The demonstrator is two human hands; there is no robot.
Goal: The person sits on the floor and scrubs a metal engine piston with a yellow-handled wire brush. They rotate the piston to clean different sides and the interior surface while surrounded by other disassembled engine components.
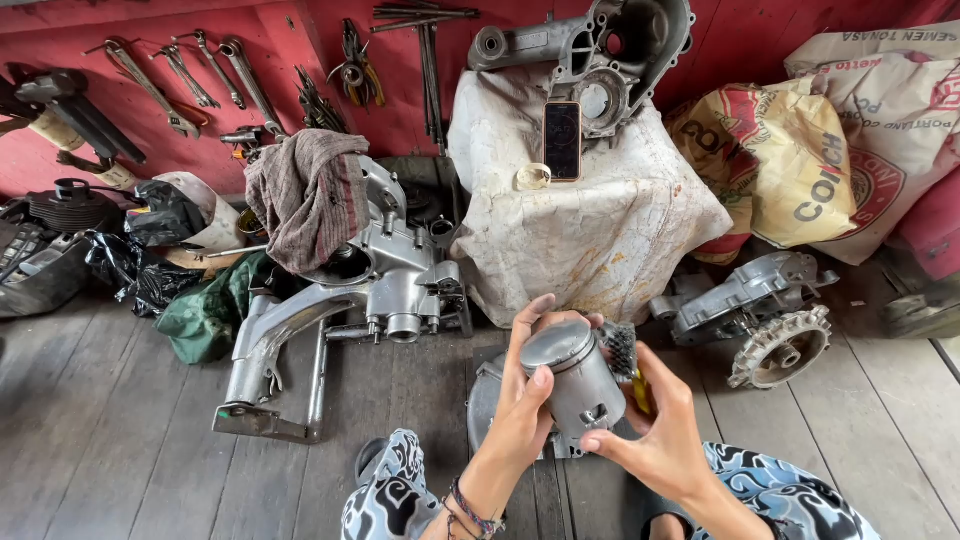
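Left hand (525,395) clamps the dull grey cylindrical metal piston (575,380) at its crown above the lap, right hand (655,440) pinches its skirt and grips a small wire brush (622,350); judged rigid, fairly heavy, slick, best held around the skirt.

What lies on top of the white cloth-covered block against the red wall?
On the white cloth-covered block stand a grey metal engine casing, a black phone leaning upright against it, and a small pale ring. The cloth hides whatever forms the block itself.
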